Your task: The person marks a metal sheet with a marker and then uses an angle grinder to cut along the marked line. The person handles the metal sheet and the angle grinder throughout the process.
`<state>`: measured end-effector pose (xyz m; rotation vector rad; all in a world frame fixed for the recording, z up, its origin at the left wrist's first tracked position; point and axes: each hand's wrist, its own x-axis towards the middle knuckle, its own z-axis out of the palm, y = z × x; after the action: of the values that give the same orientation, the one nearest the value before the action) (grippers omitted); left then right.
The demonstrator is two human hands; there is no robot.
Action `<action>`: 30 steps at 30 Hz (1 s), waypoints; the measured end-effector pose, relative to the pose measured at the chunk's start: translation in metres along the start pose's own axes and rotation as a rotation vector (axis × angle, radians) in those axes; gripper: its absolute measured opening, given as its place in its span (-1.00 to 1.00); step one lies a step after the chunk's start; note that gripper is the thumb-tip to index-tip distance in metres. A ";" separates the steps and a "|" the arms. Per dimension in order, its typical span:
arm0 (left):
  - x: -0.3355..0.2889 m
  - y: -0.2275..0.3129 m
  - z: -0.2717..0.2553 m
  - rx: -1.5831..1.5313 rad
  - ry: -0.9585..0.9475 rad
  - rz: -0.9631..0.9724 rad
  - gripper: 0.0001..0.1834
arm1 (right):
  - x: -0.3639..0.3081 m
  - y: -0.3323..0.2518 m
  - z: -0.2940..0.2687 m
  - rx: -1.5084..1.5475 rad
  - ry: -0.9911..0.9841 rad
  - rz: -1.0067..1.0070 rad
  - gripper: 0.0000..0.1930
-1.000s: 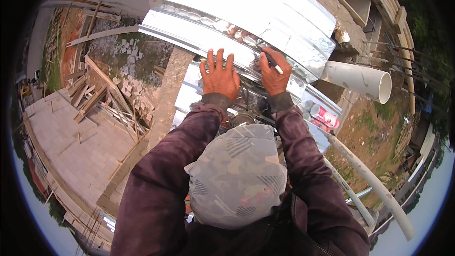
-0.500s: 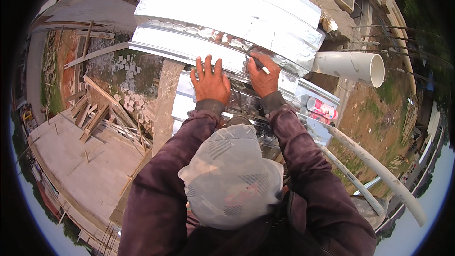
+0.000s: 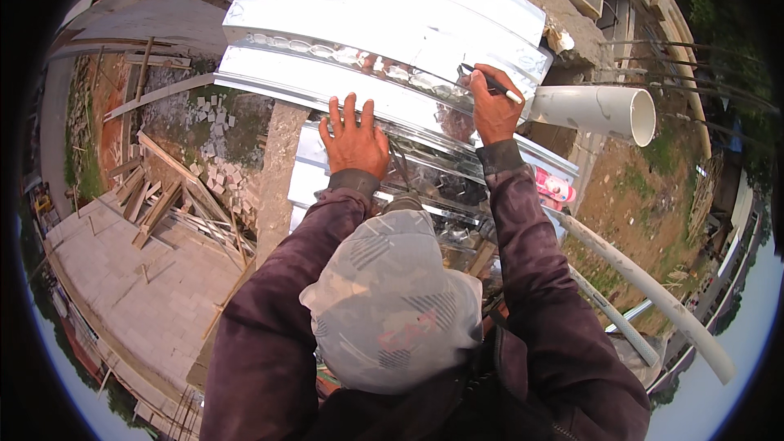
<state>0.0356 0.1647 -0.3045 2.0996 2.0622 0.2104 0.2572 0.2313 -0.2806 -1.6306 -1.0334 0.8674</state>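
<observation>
Left hand (image 3: 354, 140) lies flat, fingers spread, on the near edge of the corrugated metal sheet (image 3: 384, 41) atop the stack, right hand (image 3: 493, 110) pinches a marker (image 3: 490, 82) tip-down on it — risk: the sheet (glossy, unclamped) may slide under uneven pressure, skewing the mark, with sharp edges close to both palms.

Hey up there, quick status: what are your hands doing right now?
Left hand flat on shiny corrugated metal sheet. Right hand holds dark marker pen, tip at sheet. White plastic pipe lies just right.
</observation>
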 end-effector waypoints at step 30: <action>0.000 -0.001 0.000 -0.027 -0.031 0.010 -0.45 | 0.003 0.011 -0.012 -0.059 -0.016 -0.081 -0.85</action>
<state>0.0344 0.1644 -0.3047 2.0850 2.0205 0.2044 0.2718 0.2280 -0.2878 -1.6217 -1.1384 0.8036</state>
